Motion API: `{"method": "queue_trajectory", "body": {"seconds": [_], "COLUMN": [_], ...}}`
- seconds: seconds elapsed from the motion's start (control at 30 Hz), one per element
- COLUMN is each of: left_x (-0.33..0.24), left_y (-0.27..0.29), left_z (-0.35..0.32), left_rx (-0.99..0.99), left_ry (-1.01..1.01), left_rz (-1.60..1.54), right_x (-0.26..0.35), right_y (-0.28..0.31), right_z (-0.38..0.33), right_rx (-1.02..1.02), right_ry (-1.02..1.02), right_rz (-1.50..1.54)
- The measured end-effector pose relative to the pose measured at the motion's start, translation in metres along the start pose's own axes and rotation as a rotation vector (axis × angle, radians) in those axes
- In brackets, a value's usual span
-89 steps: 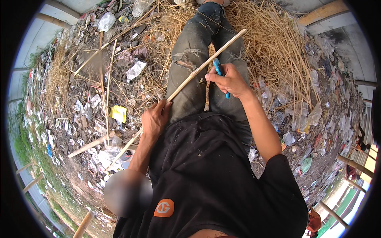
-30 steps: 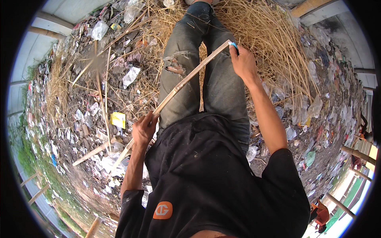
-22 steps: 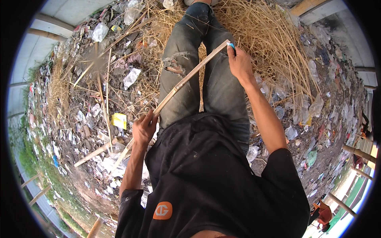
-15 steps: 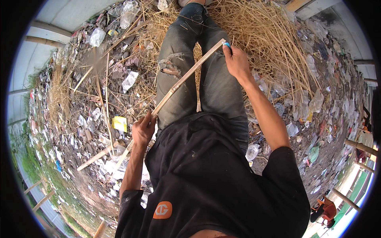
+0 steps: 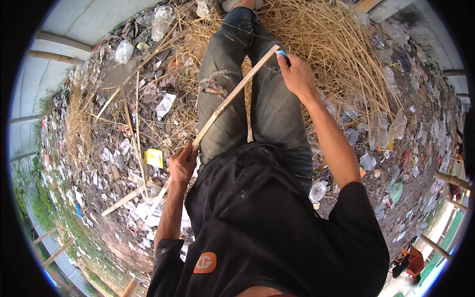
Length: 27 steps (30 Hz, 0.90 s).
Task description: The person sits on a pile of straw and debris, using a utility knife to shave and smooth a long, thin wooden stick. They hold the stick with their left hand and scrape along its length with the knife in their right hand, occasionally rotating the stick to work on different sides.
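A long, pale split-bamboo strip [image 5: 227, 101] slants across my lap and past my left wrist toward the ground. My left hand [image 5: 183, 162] is closed around its lower part, beside my left hip. At the strip's upper end is my right hand [image 5: 298, 75], closed with the thumb forward. A small blue thing [image 5: 282, 53] shows at the right thumb tip, right beside the strip's end. Most of it is hidden in the fingers, so its kind is unclear.
Dry straw [image 5: 321, 39] lies around my feet and to the right. Litter and plastic scraps cover the ground on both sides. More bamboo strips [image 5: 138, 128] lie at left, near a yellow packet [image 5: 154, 158]. Pale wall panels with poles [image 5: 57, 57] stand behind.
The right hand and the blue thing now sit slightly to the right of the strip's tip instead of over it. My left hand keeps its grip. The whole view has shifted a little.
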<state>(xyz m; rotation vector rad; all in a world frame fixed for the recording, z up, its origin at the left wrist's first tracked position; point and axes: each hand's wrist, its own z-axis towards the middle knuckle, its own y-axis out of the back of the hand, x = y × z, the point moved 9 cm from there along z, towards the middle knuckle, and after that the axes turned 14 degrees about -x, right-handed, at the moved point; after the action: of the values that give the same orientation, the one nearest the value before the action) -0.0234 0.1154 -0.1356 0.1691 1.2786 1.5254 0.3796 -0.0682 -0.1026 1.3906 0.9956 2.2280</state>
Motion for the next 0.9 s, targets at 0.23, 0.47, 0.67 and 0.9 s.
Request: {"method": "queue_trajectory", "body": {"seconds": [0.23, 0.47, 0.67, 0.9], "left_x": [-0.004, -0.009, -0.011, -0.008], "left_y": [0.001, 0.008, 0.001, 0.003], "left_z": [0.0, 0.002, 0.003, 0.002], "left_rx": [-0.004, -0.027, -0.016, -0.015], "left_ry": [-0.039, -0.04, -0.017, 0.006], "left_rz": [0.053, 0.038, 0.034, 0.036], "right_x": [0.015, 0.022, 0.042, 0.03], "right_y": [-0.009, -0.029, -0.05, -0.04], "right_z": [-0.002, -0.033, -0.063, -0.026], "right_rx": [0.061, 0.079, 0.123, 0.108], "right_ry": [0.082, 0.068, 0.137, 0.056], "right_rz": [-0.083, -0.04, -0.033, -0.062]}}
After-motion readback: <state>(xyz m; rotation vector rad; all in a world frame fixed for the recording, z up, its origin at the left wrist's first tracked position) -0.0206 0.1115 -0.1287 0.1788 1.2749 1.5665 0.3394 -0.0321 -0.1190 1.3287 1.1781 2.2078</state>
